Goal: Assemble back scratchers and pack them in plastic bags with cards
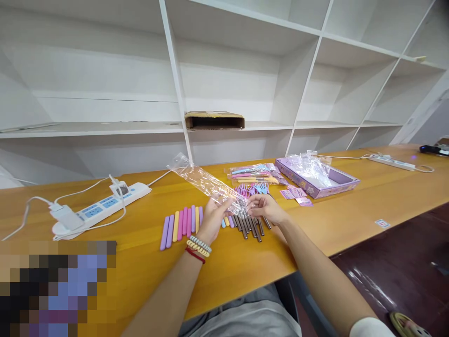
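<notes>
A long clear plastic bag (pixel 201 180) slants across the middle of the table, its lower end between my two hands. My left hand (pixel 214 216) is closed on the bag's near part. My right hand (pixel 265 208) pinches the bag's end with thumb and fingers. Under and behind the hands lie several metal rods (pixel 253 227) with coloured claw-shaped heads (pixel 260 188) in purple, blue and yellow. Left of my left hand, a row of pink, purple and yellow handles (pixel 179 224) lies side by side, partly hidden by that hand.
Filled clear packets (pixel 254 173) lie behind the claw heads. A purple box (pixel 319 191) with crumpled plastic stands at right, small pink cards (pixel 296 194) beside it. Power strips (pixel 101 208) with cables sit at left and far right. A cardboard box (pixel 214 120) rests on the white shelf.
</notes>
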A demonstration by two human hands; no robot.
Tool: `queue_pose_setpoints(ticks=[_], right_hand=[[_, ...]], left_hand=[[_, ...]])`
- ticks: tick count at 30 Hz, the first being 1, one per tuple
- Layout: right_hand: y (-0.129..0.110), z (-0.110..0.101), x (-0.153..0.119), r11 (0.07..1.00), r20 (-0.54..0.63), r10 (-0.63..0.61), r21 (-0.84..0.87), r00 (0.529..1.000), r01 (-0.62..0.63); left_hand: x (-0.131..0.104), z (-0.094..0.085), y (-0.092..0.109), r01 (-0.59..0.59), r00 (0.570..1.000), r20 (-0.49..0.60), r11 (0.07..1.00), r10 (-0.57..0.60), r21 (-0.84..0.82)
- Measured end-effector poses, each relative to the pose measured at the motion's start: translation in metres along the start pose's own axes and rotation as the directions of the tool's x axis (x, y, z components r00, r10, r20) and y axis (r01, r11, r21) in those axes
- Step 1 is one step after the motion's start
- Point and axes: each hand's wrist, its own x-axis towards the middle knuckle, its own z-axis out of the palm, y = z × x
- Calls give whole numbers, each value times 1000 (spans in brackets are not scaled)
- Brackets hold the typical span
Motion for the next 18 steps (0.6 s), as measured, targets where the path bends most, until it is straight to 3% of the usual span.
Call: queue_pose_setpoints(ticks=[3,7,10,13,15,16,18], right_hand=[[0,4,1,999,-25,-52,7,998,52],[2,12,-1,998,34,-62,2,998,62],[4,16,-5,994,69,-55,-95,996,61],[-1,6,-10,968,112,-89,-222,990,112],[-9,-12,-14,940,111,-112,-310,987,142],[-13,-25,-16,919,57,-116,-373,992,129],[-20,-54,-21,791,-201,-116,-611,973,-31]], left_hand=[[-6,8,-6,22,988,144,984,-48,177],[-7,11,-15,-43,992,122,971,15,236],[-4,7,-19,-77,992,111,967,51,244],[-2,2,-20,-99,991,113,958,71,267],[-2,0,-20,-102,991,119,948,68,302],[-3,0,-20,-96,991,122,943,59,318],[-4,2,-19,-69,992,125,939,28,336]])
